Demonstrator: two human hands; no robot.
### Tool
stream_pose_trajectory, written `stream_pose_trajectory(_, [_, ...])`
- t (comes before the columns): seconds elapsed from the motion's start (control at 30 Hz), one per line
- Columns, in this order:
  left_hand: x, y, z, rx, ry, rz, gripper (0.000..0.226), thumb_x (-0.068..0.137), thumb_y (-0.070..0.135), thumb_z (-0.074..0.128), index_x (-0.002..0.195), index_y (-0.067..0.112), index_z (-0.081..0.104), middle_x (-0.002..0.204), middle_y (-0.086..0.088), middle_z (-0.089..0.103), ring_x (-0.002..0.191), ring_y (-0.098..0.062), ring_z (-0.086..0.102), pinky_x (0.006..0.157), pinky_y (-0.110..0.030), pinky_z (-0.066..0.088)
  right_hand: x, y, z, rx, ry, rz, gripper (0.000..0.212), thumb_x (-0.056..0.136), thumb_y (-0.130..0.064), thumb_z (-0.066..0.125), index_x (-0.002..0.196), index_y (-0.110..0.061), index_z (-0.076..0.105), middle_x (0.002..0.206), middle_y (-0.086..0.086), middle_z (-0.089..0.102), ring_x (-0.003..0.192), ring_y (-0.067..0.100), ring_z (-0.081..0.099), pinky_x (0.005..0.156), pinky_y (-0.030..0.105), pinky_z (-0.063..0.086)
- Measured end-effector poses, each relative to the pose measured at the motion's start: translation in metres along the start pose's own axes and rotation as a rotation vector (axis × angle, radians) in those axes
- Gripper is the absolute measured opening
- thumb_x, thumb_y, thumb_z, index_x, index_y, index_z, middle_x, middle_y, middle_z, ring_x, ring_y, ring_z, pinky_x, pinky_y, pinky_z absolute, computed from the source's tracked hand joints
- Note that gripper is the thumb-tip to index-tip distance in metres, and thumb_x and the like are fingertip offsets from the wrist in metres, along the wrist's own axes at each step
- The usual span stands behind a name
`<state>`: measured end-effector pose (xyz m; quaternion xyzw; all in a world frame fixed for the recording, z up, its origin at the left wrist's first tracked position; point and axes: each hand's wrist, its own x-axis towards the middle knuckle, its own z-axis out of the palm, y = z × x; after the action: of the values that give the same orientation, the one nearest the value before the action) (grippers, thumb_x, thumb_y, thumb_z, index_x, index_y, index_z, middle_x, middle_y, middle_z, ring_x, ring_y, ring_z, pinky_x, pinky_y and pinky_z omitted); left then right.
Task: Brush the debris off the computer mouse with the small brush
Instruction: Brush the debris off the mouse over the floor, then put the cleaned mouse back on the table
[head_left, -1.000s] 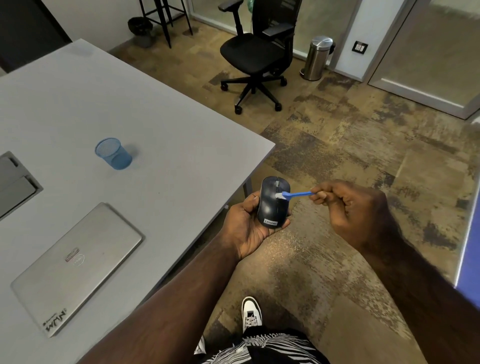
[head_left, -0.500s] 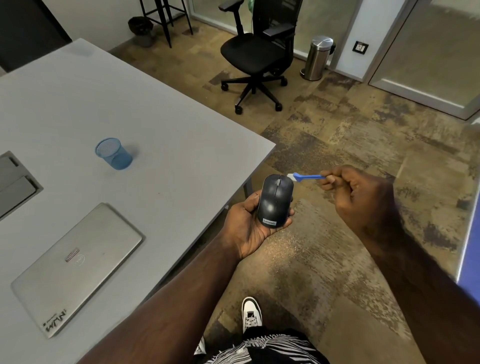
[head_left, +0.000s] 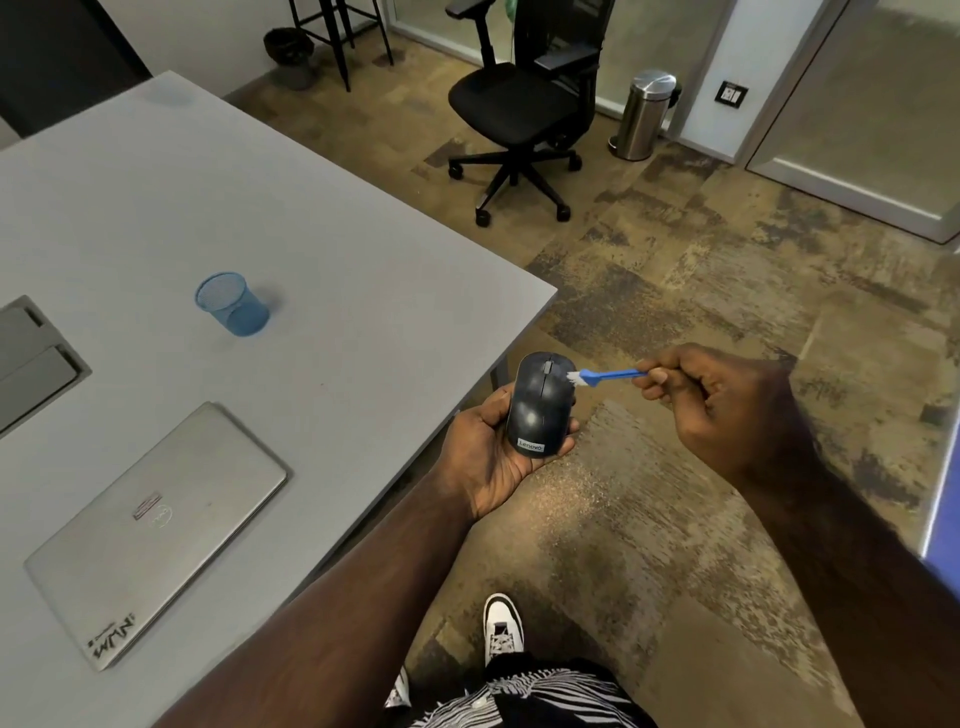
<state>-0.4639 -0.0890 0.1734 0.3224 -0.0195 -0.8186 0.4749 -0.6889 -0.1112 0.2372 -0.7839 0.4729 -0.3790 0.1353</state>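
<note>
Head view, looking down past the corner of a grey tabletop (head_left: 322, 218) onto patterned carpet. At centre, just off the tabletop's edge, the left hand (head_left: 485, 457) lies palm up with its fingers curled around the mouse (head_left: 537, 410), a dark model held top side up, its label end toward the wearer and its scroll wheel toward 12 o'clock. At 3 o'clock from the mouse, the right hand (head_left: 727, 402) is closed on the brush (head_left: 608, 375), pinching the end of the blue handle between thumb and forefinger, the other fingers folded into the palm. The handle runs nearly level toward 9 o'clock, and the white bristles meet the mouse at its upper right edge, beside the scroll wheel. Both forearms enter from the lower border of the frame. On the tabletop, at 10 o'clock from the mouse and well apart from it, stands a blue mesh cup (head_left: 234, 304), upright. At 8 o'clock lies a closed silver laptop (head_left: 156, 530) with stickers on its lid, set at an angle to the tabletop's edge. A recessed grey hatch (head_left: 31, 358) sits at the left border. On the floor at 12 o'clock stand a black office chair (head_left: 519, 104) on castors and, to its right, a steel bin (head_left: 647, 114). At 6 o'clock, a white shoe (head_left: 501, 626) and black-and-white patterned cloth (head_left: 519, 699) show below the arms.
</note>
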Motion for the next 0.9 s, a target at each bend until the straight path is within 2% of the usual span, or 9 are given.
stream_pose_trajectory(0.07, [-0.001, 0.001, -0.002, -0.011, 0.006, 0.000, 0.060, 0.080, 0.021, 0.050, 0.136, 0.002, 0.047, 0.130, -0.030, 0.056, 0.100, -0.044, 0.063, 0.078, -0.048, 0.059, 0.002, 0.004, 0.002, -0.048, 0.040, 0.053, 0.020, 0.094, -0.004, 0.059, 0.106, -0.007, 0.074, 0.087, 0.000, 0.077, 0.075, 0.013, 0.075, 0.063, 0.032, 0.062])
stream_pose_trajectory(0.17, [-0.004, 0.005, -0.005, -0.030, 0.019, -0.003, 0.056, 0.082, 0.027, 0.049, 0.131, 0.001, 0.052, 0.122, -0.028, 0.062, 0.094, -0.042, 0.066, 0.075, -0.047, 0.059, 0.009, 0.015, 0.007, 0.012, 0.135, 0.284, 0.019, 0.098, -0.017, 0.058, 0.110, -0.018, 0.073, 0.087, -0.010, 0.074, 0.072, 0.001, 0.073, 0.064, 0.015, 0.057])
stream_pose_trajectory(0.3, [-0.011, 0.015, -0.013, -0.029, 0.081, 0.064, 0.052, 0.087, 0.025, 0.053, 0.133, 0.000, 0.049, 0.125, -0.029, 0.057, 0.097, -0.042, 0.064, 0.081, -0.047, 0.056, 0.022, 0.015, 0.028, 0.582, 0.146, 0.608, 0.015, 0.099, -0.017, 0.060, 0.099, -0.028, 0.071, 0.091, 0.000, 0.080, 0.077, 0.007, 0.076, 0.062, 0.018, 0.057])
stream_pose_trajectory(0.43, [-0.020, 0.030, -0.027, -0.065, 0.183, 0.179, 0.045, 0.092, 0.018, 0.053, 0.133, 0.001, 0.048, 0.134, -0.031, 0.052, 0.103, -0.045, 0.060, 0.089, -0.049, 0.051, 0.030, -0.001, 0.064, 0.922, -0.011, 0.804, 0.020, 0.101, -0.019, 0.055, 0.116, -0.028, 0.066, 0.107, -0.007, 0.079, 0.084, 0.010, 0.077, 0.064, 0.022, 0.057])
stream_pose_trajectory(0.57, [-0.029, 0.049, -0.050, -0.176, 0.323, 0.295, 0.040, 0.094, 0.016, 0.054, 0.131, 0.000, 0.049, 0.132, -0.028, 0.055, 0.121, -0.042, 0.056, 0.090, -0.054, 0.052, 0.036, -0.024, 0.119, 0.981, -0.209, 0.947, 0.018, 0.104, -0.021, 0.049, 0.108, -0.023, 0.066, 0.110, -0.004, 0.078, 0.092, 0.010, 0.076, 0.075, 0.029, 0.054])
stream_pose_trajectory(0.67, [-0.035, 0.065, -0.069, -0.171, 0.446, 0.371, 0.034, 0.093, 0.021, 0.058, 0.123, 0.004, 0.057, 0.121, -0.021, 0.063, 0.111, -0.036, 0.062, 0.078, -0.048, 0.059, 0.044, -0.048, 0.162, 1.000, -0.309, 1.007, 0.018, 0.105, -0.025, 0.046, 0.110, -0.019, 0.062, 0.106, -0.003, 0.079, 0.103, 0.015, 0.074, 0.079, 0.031, 0.054])
stream_pose_trajectory(0.73, [-0.036, 0.079, -0.085, -0.016, 0.568, 0.418, 0.033, 0.091, 0.027, 0.060, 0.119, 0.009, 0.062, 0.110, -0.013, 0.069, 0.099, -0.028, 0.064, 0.070, -0.038, 0.053, 0.052, -0.066, 0.191, 0.993, -0.359, 1.004, 0.016, 0.106, -0.025, 0.046, 0.112, -0.019, 0.060, 0.111, -0.002, 0.077, 0.109, 0.017, 0.069, 0.085, 0.033, 0.053])
stream_pose_trajectory(0.8, [-0.037, 0.092, -0.102, 0.103, 0.640, 0.452, 0.031, 0.090, 0.030, 0.061, 0.115, 0.013, 0.064, 0.103, -0.009, 0.070, 0.095, -0.024, 0.063, 0.070, -0.036, 0.048, 0.060, -0.083, 0.219, 0.955, -0.387, 0.982, 0.015, 0.105, -0.026, 0.047, 0.112, -0.018, 0.058, 0.118, 0.000, 0.074, 0.113, 0.019, 0.066, 0.093, 0.036, 0.052])
stream_pose_trajectory(0.9, [-0.037, 0.113, -0.126, 0.135, 0.668, 0.468, 0.026, 0.091, 0.029, 0.059, 0.111, 0.015, 0.065, 0.102, -0.008, 0.072, 0.096, -0.023, 0.063, 0.073, -0.035, 0.048, 0.073, -0.102, 0.257, 0.912, -0.409, 0.956, 0.015, 0.105, -0.024, 0.048, 0.112, -0.017, 0.059, 0.123, 0.005, 0.072, 0.115, 0.023, 0.065, 0.097, 0.040, 0.051])
